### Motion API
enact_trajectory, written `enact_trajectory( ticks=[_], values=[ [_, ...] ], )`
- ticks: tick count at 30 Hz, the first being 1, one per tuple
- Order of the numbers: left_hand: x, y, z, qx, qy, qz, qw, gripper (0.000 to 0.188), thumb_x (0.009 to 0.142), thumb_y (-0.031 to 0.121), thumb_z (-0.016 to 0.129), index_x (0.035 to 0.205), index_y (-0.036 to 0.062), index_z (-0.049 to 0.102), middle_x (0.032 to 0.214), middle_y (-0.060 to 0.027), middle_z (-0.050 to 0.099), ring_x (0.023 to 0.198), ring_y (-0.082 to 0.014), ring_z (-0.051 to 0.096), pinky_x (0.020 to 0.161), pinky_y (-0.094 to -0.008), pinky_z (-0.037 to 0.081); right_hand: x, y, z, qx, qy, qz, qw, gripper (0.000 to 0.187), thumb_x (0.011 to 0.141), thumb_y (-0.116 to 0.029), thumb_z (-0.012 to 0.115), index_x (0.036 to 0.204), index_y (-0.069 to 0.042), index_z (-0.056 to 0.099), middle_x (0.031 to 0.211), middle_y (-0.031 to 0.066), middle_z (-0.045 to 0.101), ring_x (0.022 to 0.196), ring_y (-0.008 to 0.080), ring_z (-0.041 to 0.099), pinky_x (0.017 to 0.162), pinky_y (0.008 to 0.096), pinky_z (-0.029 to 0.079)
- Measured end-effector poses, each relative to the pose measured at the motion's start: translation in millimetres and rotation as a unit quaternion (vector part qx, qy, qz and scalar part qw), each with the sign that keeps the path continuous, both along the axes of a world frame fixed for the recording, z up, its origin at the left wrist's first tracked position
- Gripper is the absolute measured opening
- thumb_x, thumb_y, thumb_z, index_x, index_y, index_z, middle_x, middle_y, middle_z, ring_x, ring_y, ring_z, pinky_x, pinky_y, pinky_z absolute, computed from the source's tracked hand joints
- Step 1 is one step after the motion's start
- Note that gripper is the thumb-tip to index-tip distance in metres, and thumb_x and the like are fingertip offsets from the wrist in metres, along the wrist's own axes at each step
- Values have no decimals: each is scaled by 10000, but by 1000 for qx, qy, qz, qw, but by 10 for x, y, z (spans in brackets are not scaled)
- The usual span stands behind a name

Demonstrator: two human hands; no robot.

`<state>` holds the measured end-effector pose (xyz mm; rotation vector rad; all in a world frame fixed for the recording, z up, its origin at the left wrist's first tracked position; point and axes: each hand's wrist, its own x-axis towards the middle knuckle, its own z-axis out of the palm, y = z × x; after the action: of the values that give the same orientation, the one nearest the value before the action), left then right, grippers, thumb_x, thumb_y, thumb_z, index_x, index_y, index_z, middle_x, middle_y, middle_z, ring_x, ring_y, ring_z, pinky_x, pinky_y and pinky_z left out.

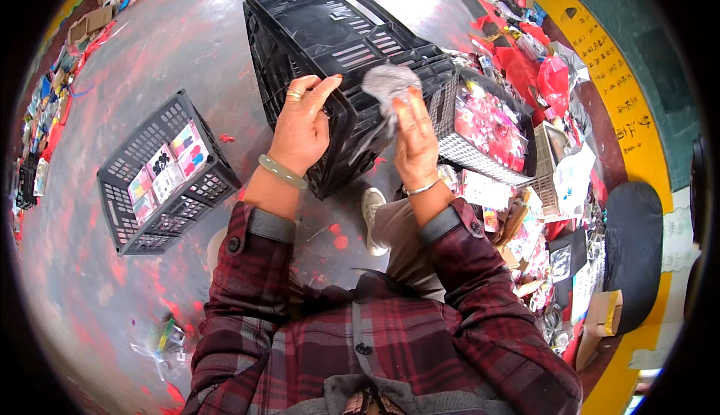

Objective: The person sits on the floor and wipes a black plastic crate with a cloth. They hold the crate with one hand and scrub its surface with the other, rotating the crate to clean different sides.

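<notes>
My right hand point(417, 141) holds a crumpled grey-white rag or thin plastic point(390, 85) by its fingers, and part of it trails down beside the palm. To its left, my left hand point(300, 126) is closed, with thumb and forefinger pinched together; whatever lies between them is too small to make out. Both hands are over the near end of a large black plastic crate point(300, 28), which seems to lie with its slotted base upward. A jade-coloured bangle point(283, 172) is on my left wrist.
At left on the red-stained floor stands a black crate point(120, 190) with several colourful packets point(169, 163). On the right, a grey woven basket point(469, 148) holds pink packaged goods point(491, 122), beside a long heap of packages along the wall. A clear plastic scrap point(166, 340) lies lower left.
</notes>
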<state>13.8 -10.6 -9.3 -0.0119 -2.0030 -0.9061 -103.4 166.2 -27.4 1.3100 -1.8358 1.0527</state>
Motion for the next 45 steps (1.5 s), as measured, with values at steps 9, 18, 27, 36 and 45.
enact_trajectory(
  ticks=[9,18,27,36,45],
  values=[
    [17,17,93,-37,7,20,999,464,735,-46,521,1179,78,579,1056,-173,514,938,-315,522,815,-345,449,-755,404,-52,-340,-457,-39,821,312,822,70,471,1098,36,611,1040,108,640,938,171,592,849,279,466],
    [-60,78,33,8,-8,33,999,302,855,172,630,1140,81,589,1336,-167,398,1199,-226,428,944,-351,379,250,-267,-65,-241,-310,-19,919,314,745,105,562,1006,-62,609,976,100,580,935,238,567,857,313,438],
    [-57,6,-14,72,-7,-3,997,293,833,208,672,1089,89,595,1267,-137,499,1340,-300,287,1043,-393,310,643,-192,470,-6,-31,-39,999,293,671,61,605,947,-27,651,974,136,581,879,301,563,779,343,473],
    [-16,24,11,73,-22,-29,997,316,841,225,659,1112,83,580,1269,-126,496,1321,-322,300,1046,-408,292,605,-119,320,-6,-120,-60,991,174,665,29,594,831,-15,621,863,150,560,811,344,534,736,409,450],
    [24,42,42,-28,-23,24,999,309,870,186,629,1153,80,563,1401,-196,331,1248,-210,404,893,-333,423,708,-274,423,31,-92,-83,992,188,644,-11,601,821,-7,666,839,153,528,799,338,510,702,412,436]
  ],
)
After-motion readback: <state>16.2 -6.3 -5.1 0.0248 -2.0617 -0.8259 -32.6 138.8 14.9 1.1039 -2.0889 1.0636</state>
